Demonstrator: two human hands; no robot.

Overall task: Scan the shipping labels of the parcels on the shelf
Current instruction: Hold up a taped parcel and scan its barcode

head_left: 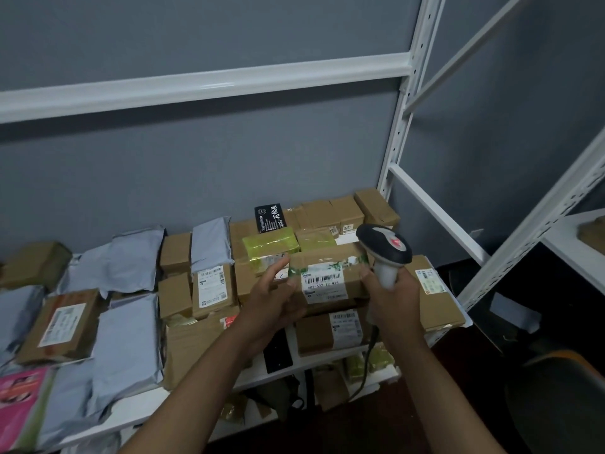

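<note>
- Right hand [397, 298] grips scanner [386, 253] by its handle, fingers wrapped round it; head up, red light on top, cable hanging down below the wrist.
- Left hand [278, 298] holds the left end of a brown box [327, 276], thumb underneath, fingers stretched along its near-left edge. Box is lifted above the pile, between both hands.
- Label [324, 285] on the box's near face, facing the camera, barcode readable; green-printed tape [343, 260] runs along the top edge.
- Scanner head sits just right of the box, above its right end. Can't tell whether the beam falls on the label.
- Shelf [288, 368]: white board, packed with parcels.
- Second box [330, 332] with its own label directly under the held one.
- Right box [435, 293] flat, behind the right hand, label at its far end.
- Green packs [271, 245] just behind the held box; black card [271, 217] upright behind them, more brown boxes at the back.
- Small box [214, 291] left of centre, label up.
- Grey mailers [127, 335] fill the left half, with a flat box [62, 324] among them; pink pack [19, 398] at far left.
- White rack post [401, 126] rises at the shelf's right rear.
</note>
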